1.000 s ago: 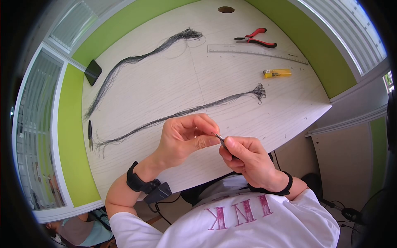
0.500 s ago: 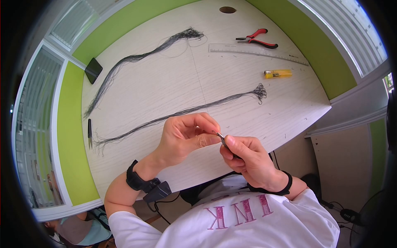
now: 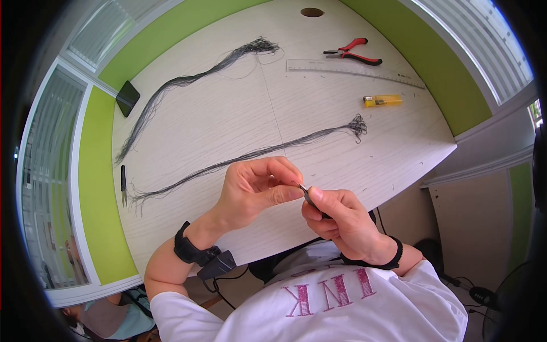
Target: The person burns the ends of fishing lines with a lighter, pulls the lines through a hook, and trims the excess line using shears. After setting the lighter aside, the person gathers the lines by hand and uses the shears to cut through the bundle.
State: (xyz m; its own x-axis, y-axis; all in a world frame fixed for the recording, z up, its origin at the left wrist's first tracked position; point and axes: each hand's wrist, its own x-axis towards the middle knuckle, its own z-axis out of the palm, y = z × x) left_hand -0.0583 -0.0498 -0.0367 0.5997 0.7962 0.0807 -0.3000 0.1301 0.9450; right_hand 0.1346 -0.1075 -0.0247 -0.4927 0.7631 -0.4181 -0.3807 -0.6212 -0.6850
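Note:
My left hand (image 3: 250,188) is closed, its thumb and forefinger pinching a tiny dark hook (image 3: 294,183) that looks like a fish hook. Fingers of my right hand (image 3: 345,219) wrap round a small dark tool (image 3: 308,196) with a silvery tip; the palm hides most of it. That tip meets the hook at my left fingertips, and any line on the hook is too fine to make out. Just beyond my hands, a bundle of thin dark lines (image 3: 250,155) lies across the table, with a cluster of hooks (image 3: 358,127) at its right end.
Farther back lies a second bundle of hooked lines (image 3: 188,80). Red-and-black pliers (image 3: 356,52), a clear ruler (image 3: 353,70) and a yellow lighter (image 3: 383,101) are at the right. A black-handled pointed tool (image 3: 123,185) and a dark flat object (image 3: 127,98) lie along the left edge.
My right hand has shifted very slightly, with the dark tool still at the hook. My left hand keeps its pinch; nothing on the table has moved.

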